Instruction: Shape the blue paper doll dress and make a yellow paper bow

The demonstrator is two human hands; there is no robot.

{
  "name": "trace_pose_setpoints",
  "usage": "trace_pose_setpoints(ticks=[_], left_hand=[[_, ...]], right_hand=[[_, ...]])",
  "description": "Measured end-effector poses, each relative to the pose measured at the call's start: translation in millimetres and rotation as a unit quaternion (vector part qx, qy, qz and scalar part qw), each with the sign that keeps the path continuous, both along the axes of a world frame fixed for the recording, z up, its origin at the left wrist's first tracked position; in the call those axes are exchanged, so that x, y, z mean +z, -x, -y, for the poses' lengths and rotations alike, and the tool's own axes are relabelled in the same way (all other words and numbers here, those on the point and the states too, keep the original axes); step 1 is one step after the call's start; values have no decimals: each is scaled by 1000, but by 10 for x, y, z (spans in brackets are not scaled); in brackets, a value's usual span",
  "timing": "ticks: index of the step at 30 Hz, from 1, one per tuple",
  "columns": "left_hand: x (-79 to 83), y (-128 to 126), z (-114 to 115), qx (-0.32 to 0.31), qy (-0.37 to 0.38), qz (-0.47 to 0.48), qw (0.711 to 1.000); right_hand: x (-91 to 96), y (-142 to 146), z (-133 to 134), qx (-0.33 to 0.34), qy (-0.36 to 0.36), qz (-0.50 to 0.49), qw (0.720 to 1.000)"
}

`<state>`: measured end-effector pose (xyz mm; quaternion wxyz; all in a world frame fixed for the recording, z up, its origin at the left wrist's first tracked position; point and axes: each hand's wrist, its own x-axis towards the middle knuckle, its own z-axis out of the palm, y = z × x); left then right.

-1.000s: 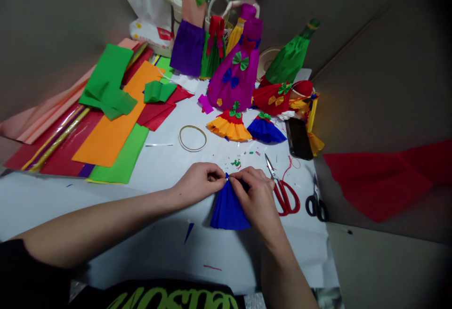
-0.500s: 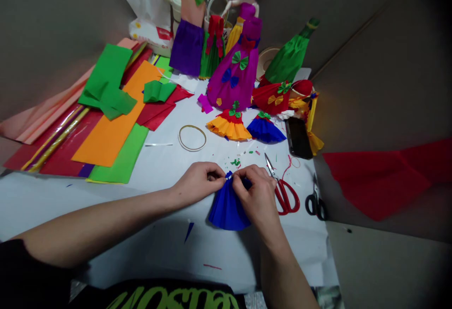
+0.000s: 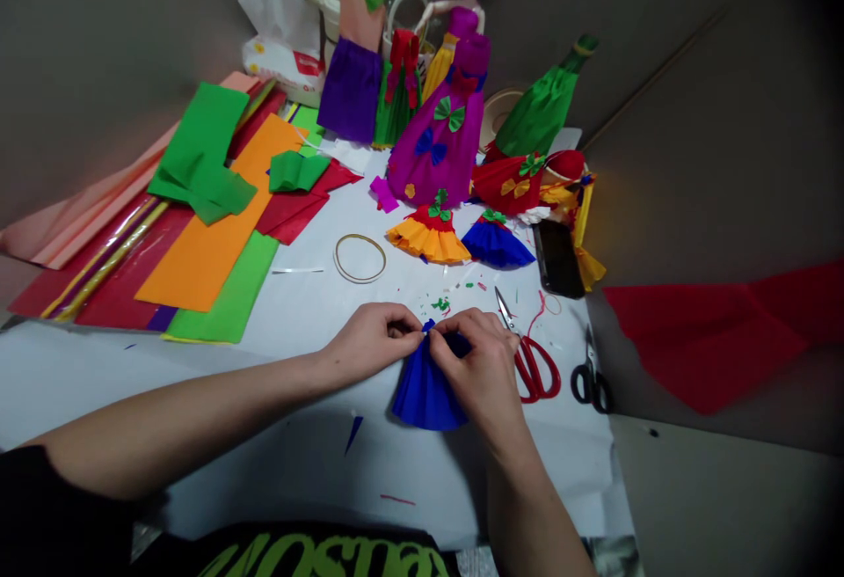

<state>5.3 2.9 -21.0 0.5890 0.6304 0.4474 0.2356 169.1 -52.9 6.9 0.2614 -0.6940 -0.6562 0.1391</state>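
blue pleated paper (image 3: 427, 397) looks light, soft, prob fragile; l hand (image 3: 377, 336) & r hand (image 3: 483, 357) pinch its gathered top, best hold.

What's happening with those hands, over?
Left hand and right hand pinching blue pleated paper at its narrow top. Lower edge flared wide. Red-handled scissors close beside right hand.

Our bench (image 3: 300, 463) has a white surface. Toward its left we have overlapping coloured paper sheets (image 3: 221, 234); near them lies a tape ring (image 3: 360, 280). We find small orange (image 3: 432, 244) and blue skirts (image 3: 498, 244) farther back, a dark phone (image 3: 559, 260) beside them, then red-handled scissors (image 3: 527, 353), black-handled scissors (image 3: 592, 379), green scraps (image 3: 441, 304) and a blue sliver (image 3: 354, 433).
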Motion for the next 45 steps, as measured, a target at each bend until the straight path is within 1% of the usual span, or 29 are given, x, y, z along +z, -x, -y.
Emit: trace_pose_setpoints(ticks=[10, 15, 17, 19, 21, 25, 30, 33, 35, 39, 45], left_hand=[[40, -3, -5, 6, 11, -1, 1000], [30, 0, -10, 13, 28, 12, 999], [27, 7, -25, 13, 37, 22, 999], [36, 15, -49, 11, 41, 26, 999], [57, 24, -79, 8, 45, 23, 999], [89, 37, -133, -5, 59, 29, 998], [67, 87, -224, -38, 60, 62, 996], [52, 142, -306, -75, 43, 72, 994], [43, 175, -352, -89, 35, 70, 993], [27, 204, -394, -77, 46, 74, 993], [43, 194, -394, -32, 124, 112, 985]], right_hand=[[-13, -18, -12, 1, -1, -8, 1000], [9, -22, -7, -3, 0, -13, 1000], [0, -65, -24, -10, -4, -31, 999], [-29, -140, -54, -16, -5, -74, 997], [-70, -225, -87, -15, 12, -136, 990], [-132, -334, -136, -19, 75, -241, 967], [-120, -339, -163, -18, 105, -280, 954], [-99, -330, -169, -1, 127, -301, 945], [-97, -321, -169, 16, 142, -320, 937], [-117, -292, -167, 32, 161, -359, 919], [-138, -266, -185, -1, 152, -385, 910]])
